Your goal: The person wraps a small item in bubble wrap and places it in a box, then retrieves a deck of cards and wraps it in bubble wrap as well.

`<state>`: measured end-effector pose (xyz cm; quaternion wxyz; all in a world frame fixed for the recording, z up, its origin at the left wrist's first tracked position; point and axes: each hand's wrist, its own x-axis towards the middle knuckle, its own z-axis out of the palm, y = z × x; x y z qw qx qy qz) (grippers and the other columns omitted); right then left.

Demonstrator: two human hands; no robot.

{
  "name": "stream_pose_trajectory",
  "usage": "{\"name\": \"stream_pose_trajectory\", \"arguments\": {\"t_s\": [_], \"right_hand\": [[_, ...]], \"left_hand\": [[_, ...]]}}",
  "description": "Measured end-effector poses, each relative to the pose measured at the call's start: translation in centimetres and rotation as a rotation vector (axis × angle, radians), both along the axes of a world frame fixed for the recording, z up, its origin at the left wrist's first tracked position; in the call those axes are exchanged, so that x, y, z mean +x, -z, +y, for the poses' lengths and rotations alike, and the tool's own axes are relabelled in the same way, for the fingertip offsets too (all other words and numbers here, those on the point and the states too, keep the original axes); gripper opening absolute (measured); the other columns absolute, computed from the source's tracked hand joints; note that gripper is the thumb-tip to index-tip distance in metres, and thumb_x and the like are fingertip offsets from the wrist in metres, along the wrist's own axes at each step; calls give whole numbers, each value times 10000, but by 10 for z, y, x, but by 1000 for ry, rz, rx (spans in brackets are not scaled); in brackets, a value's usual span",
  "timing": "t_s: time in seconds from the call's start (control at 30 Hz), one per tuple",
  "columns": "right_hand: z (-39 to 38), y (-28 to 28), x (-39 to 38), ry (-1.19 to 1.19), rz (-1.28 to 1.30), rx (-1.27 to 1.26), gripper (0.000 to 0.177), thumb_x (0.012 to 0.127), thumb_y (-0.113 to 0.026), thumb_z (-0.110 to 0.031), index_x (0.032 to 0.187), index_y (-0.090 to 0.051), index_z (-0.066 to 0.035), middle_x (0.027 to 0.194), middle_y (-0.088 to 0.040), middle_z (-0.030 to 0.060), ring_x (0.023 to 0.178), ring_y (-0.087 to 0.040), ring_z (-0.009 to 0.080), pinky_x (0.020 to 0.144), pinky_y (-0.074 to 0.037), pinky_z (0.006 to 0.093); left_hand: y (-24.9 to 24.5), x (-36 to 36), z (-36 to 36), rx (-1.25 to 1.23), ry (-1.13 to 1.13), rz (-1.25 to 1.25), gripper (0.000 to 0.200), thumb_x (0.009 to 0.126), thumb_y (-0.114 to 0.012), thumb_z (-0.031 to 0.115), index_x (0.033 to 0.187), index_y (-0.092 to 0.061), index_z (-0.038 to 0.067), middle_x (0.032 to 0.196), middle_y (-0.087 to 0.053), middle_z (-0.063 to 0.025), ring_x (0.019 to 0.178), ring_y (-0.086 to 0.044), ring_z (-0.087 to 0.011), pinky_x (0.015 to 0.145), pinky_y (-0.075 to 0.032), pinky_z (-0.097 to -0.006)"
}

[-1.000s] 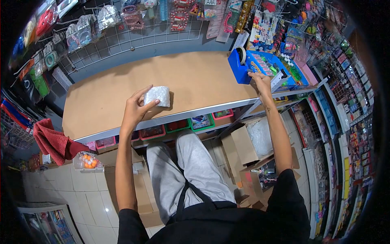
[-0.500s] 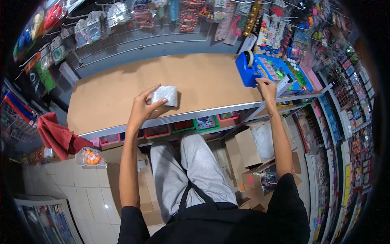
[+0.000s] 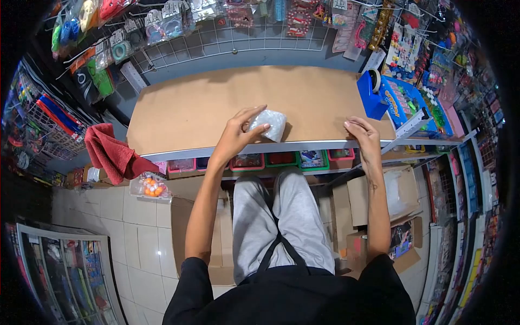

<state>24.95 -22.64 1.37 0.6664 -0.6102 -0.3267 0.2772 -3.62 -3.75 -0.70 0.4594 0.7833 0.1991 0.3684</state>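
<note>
My left hand (image 3: 241,132) is closed around the left side of a small white bubble-wrapped package (image 3: 275,125), which stands on the brown tabletop (image 3: 216,103) close to its front edge. My right hand (image 3: 365,138) is over the right part of the tabletop, thumb and fingertips pinched together. Whatever may be between those fingertips is too small to make out. Behind and to the right of that hand stands a blue tape dispenser (image 3: 372,98) with a roll of tape in it.
A blue display box (image 3: 403,103) of small goods sits right of the dispenser. Coloured trays (image 3: 314,158) fill the shelf below. A red cloth (image 3: 111,154) hangs at left. Open cardboard boxes (image 3: 374,203) flank my legs, and packaged goods hang from the wire grid (image 3: 216,46).
My right hand has come away from the tape dispenser, moving left toward the package. My left hand stays on the package. The whole view has shifted to the right.
</note>
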Motion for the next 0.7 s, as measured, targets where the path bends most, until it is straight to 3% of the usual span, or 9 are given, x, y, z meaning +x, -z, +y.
{"name": "stream_pose_trajectory", "arguments": {"t_s": [0.17, 0.2, 0.3, 0.33, 0.53, 0.63, 0.7], "right_hand": [[6, -15, -37, -119, 41, 49, 284, 828, -749, -56, 1085, -668, 32, 1008, -703, 111, 919, -657, 132, 830, -494, 240], [7, -11, -37, -158, 29, 58, 425, 821, -750, -37, 1213, -606, 45, 980, -710, 117, 903, -664, 138, 831, -500, 251], [3, -17, -53, -132, 6, -14, 601, 817, -753, -30, 1348, -487, 61, 927, -718, 110, 867, -670, 137, 826, -506, 259], [-1, -24, -55, -275, 3, -21, 747, 813, -759, -29, 1434, -357, 74, 897, -724, 110, 851, -676, 133, 816, -510, 262], [-4, -18, -64, -322, 75, -61, 358, 848, -740, -74, 1175, -642, 34, 923, -728, 124, 879, -680, 138, 867, -503, 256], [-8, -27, -77, -399, 140, -27, 197, 863, -723, -79, 1034, -701, 16, 912, -732, 121, 893, -690, 155, 877, -506, 270], [-8, -28, -77, -484, 110, -21, 174, 864, -722, -93, 997, -713, 18, 1048, -697, 121, 989, -647, 154, 917, -473, 286]], "left_hand": [[-14, -3, -25, 61, 37, 69, 470, 913, -675, 267, 1329, -586, 67, 1246, -597, -186, 1160, -577, -313, 957, -473, -377], [-16, -4, -31, 50, 40, 112, 462, 931, -644, 268, 1344, -572, 74, 1272, -579, -202, 1198, -552, -342, 997, -447, -398], [-21, -5, -44, 65, 93, 105, 463, 939, -628, 258, 1362, -557, 84, 1278, -569, -209, 1206, -546, -347, 1022, -424, -400], [-24, -6, -49, 75, 104, 128, 470, 945, -618, 251, 1380, -539, 91, 1275, -567, -214, 1205, -545, -347, 1031, -413, -403], [-23, -2, -62, 51, 173, 148, 489, 942, -619, 222, 1400, -521, 81, 1323, -548, -187, 1252, -504, -303, 1068, -379, -391], [-25, 0, -68, 27, 198, 157, 490, 944, -611, 225, 1403, -516, 81, 1329, -545, -191, 1253, -506, -307, 1070, -379, -395], [-24, 1, -69, 52, 218, 162, 486, 949, -603, 226, 1406, -514, 86, 1327, -546, -190, 1245, -510, -310, 1067, -382, -396]]}}
